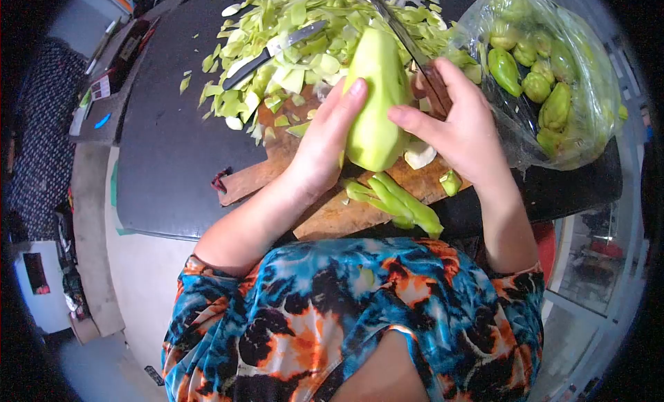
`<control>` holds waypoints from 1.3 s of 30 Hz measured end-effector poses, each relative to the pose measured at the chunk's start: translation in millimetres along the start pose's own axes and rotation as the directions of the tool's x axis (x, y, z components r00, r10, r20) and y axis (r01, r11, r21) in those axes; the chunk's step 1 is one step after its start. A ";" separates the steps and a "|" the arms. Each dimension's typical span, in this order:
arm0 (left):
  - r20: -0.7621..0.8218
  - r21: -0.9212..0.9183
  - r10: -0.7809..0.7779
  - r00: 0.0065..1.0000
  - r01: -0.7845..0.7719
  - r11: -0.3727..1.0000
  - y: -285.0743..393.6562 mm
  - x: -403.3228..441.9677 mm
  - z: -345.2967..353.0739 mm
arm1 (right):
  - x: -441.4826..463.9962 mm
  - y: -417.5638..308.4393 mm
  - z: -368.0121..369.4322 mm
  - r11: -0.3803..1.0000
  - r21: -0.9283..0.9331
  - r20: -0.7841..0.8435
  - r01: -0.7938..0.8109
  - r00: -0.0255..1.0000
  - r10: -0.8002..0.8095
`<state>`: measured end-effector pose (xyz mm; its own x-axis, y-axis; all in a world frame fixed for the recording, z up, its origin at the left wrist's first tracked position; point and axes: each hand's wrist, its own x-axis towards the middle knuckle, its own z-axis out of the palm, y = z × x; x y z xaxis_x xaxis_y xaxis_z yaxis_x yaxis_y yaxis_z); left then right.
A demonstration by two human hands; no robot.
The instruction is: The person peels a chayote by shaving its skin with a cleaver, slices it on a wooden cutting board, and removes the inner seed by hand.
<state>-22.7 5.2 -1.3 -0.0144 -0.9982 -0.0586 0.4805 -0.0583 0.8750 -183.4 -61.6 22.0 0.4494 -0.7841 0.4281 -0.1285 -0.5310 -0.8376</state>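
My left hand (319, 143) is wrapped round a large peeled chayote (377, 105), pale green and smooth, held upright over the wooden cutting board (277, 153). On its other side, my right hand (462, 129) grips the dark handle of a large knife (409, 41), whose blade points up and away. The right thumb rests against the chayote's side. Below the chayote, long strips of green peel (398, 203) lie on the board's near edge. A smaller green scrap (450, 183) and a pale cut piece (419, 155) sit close to my right wrist.
A broad heap of peelings (304, 63) covers the far part of the black table (166, 139). On it lies a small black-handled knife (266, 56). At the right, a clear plastic bag (588, 125) holds several unpeeled chayotes (536, 86).
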 end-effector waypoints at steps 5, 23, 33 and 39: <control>-0.025 0.163 0.103 0.994 -0.097 0.982 4.3 -2.7 4.2 | 7.7 -8.1 -10.3 0.974 -0.070 -0.050 -0.216 0.976 0.213; -0.011 -0.262 -0.204 0.979 0.194 0.945 0.4 10.5 -21.1 | 22.3 34.3 -58.6 0.920 -0.357 -0.269 -0.163 0.961 0.065; 0.005 -0.192 -0.128 0.992 0.126 0.973 7.8 13.7 -26.0 | 31.7 16.2 -55.1 0.953 0.057 0.015 -0.298 0.955 0.298; -0.032 0.746 0.438 0.898 -0.270 0.608 22.7 26.7 -35.2 | 44.8 25.5 -24.1 0.985 -0.040 -0.032 -0.166 0.986 0.164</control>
<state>18.7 -22.2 0.1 0.2256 -0.9217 0.3156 -0.3583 0.2228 0.9066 -187.9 -118.1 28.0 0.3934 -0.8706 0.2954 -0.2366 -0.4064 -0.8825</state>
